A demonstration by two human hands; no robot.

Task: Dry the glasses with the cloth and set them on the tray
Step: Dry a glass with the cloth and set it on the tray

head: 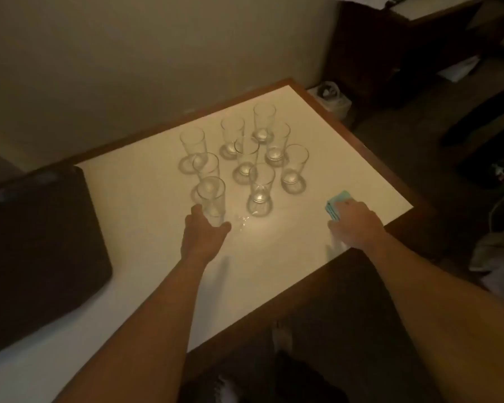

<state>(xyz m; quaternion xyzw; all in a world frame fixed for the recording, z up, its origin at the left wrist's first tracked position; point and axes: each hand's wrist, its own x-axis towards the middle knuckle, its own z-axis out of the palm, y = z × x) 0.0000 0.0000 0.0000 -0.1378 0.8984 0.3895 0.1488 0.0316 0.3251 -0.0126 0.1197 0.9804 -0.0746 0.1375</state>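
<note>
Several clear glasses stand upright in a cluster (pixel 246 158) on the white table (pixel 146 234). My left hand (pixel 204 237) wraps around the base of the nearest glass (pixel 211 199), thumb on one side and fingers on the other. My right hand (pixel 355 225) lies on a folded light-blue cloth (pixel 338 203) near the table's right edge, with fingers curled over it. A dark tray (pixel 38 257) rests on the left part of the table. A few water drops (pixel 242 222) glint on the table just right of my left hand.
The table has a brown wooden rim (pixel 361 146) and stands against a pale wall. A small bin with a plastic bag (pixel 330 96) sits on the floor past the far corner. Dark furniture and clutter fill the right side. My legs show below the table's near edge.
</note>
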